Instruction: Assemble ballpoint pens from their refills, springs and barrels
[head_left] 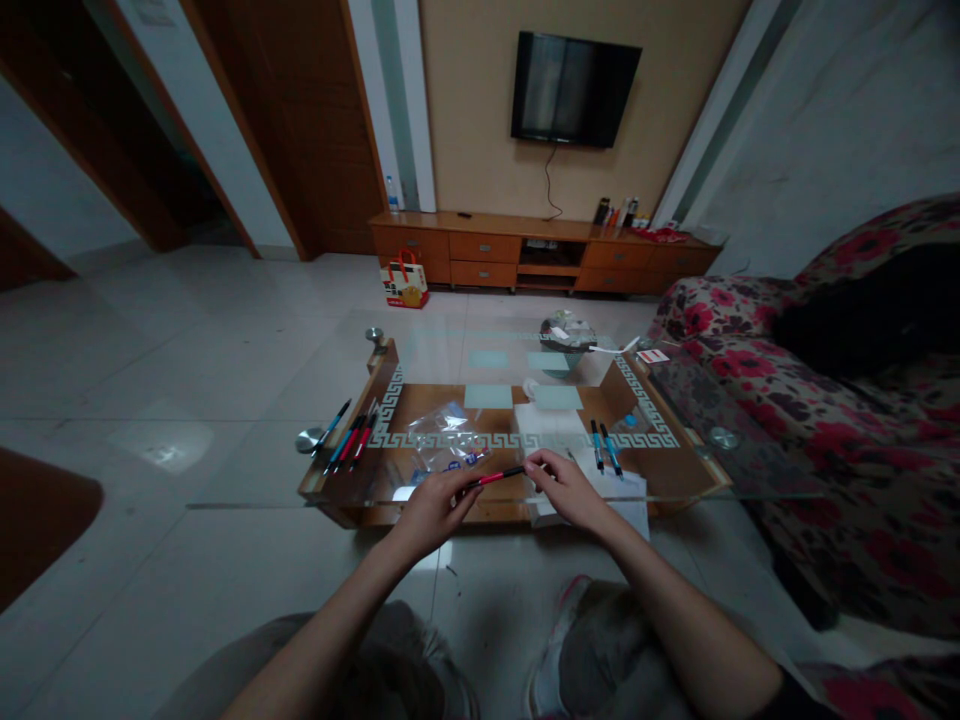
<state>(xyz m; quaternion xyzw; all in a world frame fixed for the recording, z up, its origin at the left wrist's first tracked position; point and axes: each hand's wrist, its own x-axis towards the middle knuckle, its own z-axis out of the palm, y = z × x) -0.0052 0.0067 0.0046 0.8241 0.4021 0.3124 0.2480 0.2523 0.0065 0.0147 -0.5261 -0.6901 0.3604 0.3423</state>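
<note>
- Clock centred on my hands, twelve toward the television [576, 90].
- Red-and-black pen [499, 477] is at the centre, in front of me, above the near edge of the glass tabletop [247, 506]; it slants, black end toward a point between two and three.
- My left hand [439, 508] pinches the red end, thumb against fingers. My right hand [562, 487] has its fingertips closed on the black end. Neither palm is wrapped round the barrel.
- Main risk, I judge: a slip. Two fingertip grips on a thin, perhaps smooth barrel; if one loosens while the other pulls, the pen could spring away. So near the edge, it might miss the glass and land on the floor at six.
- Twisting or tugging unevenly might part the barrel, if it comes apart; I cannot tell whether it does.
- Clear plastic bag [442, 435], between ten and eleven: crumpled, close to my left knuckles, could snag a finger.
- Mixed pens [352, 440] between nine and ten, blue pens [606, 448] between two and three: a careless sleeve or wrist could set them rolling.
- Light is dim; small parts would be hard to spot.
</note>
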